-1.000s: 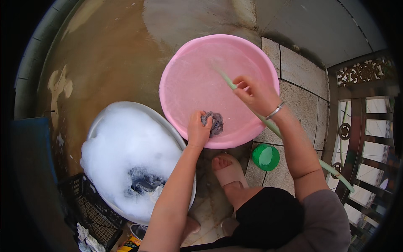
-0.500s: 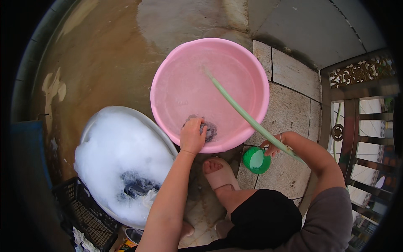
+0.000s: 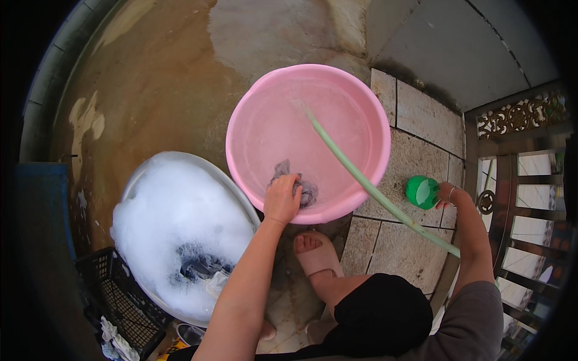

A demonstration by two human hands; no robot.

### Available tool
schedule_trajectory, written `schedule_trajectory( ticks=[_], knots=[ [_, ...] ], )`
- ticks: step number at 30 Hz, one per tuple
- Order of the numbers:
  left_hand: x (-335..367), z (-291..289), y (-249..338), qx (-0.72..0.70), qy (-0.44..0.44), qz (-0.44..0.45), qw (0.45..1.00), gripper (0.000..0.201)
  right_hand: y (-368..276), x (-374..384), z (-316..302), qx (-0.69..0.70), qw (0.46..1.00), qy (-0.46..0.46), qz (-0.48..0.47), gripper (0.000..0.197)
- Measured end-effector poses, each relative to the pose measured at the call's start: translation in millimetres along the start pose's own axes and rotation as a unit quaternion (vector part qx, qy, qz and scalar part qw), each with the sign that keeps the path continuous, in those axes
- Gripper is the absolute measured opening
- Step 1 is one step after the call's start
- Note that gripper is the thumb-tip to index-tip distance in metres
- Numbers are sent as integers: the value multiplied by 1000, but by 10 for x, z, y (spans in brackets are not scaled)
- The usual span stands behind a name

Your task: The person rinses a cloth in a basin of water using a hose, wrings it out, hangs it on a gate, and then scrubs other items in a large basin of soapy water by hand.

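My left hand [image 3: 283, 198] reaches over the near rim of a pink basin [image 3: 384, 135] and grips a wet grey cloth [image 3: 309, 194], which bunches out past the fingers. Water stands in the basin. A pale green hose [image 3: 367, 188] runs over its right rim, and its end lies at the water. Out to the right, over the stone paving, my right hand [image 3: 447, 195] holds a small round green plastic container [image 3: 422, 192] by its edge. Something whitish shows inside the container.
An oval tub [image 3: 242, 207] heaped with white foam stands left of the basin, dark and pale cloth showing in it. Beside it are a black plastic crate [image 3: 120, 301] and a blue panel [image 3: 45, 210]. A metal railing [image 3: 512, 204] borders the right side.
My right hand has carried the green container away from the basin, rightward and farther out. My left hand stays on the grey cloth, more of which now shows. The view has shifted slightly.
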State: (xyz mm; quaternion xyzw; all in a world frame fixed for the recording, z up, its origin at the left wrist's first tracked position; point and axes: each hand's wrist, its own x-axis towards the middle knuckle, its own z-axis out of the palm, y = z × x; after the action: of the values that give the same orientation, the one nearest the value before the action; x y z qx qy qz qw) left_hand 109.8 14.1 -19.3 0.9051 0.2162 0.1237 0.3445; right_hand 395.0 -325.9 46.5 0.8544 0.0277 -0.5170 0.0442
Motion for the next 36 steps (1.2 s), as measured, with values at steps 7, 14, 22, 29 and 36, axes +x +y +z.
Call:
schedule_trajectory(
  ticks=[7,14,22,29,36],
  knots=[
    [-18,-26,-62,-34,20,-20,999,22,500,251,55,164,975,51,142,24],
    [117,20,-128,-161,44,-130,977,21,-37,-8,-279,-25,892,451,-31,20],
    [207,-57,-148,-812,183,-377,407,27,-2705,-704,623,146,905,68,-393,40],
    [250,-109,-252,-830,156,-270,463,35,-3179,-231,1186,377,869,-237,-218,47],
    [310,-286,-207,-504,20,-499,705,37,-3233,89,1544,-192,865,263,-382,29]
  ],
)
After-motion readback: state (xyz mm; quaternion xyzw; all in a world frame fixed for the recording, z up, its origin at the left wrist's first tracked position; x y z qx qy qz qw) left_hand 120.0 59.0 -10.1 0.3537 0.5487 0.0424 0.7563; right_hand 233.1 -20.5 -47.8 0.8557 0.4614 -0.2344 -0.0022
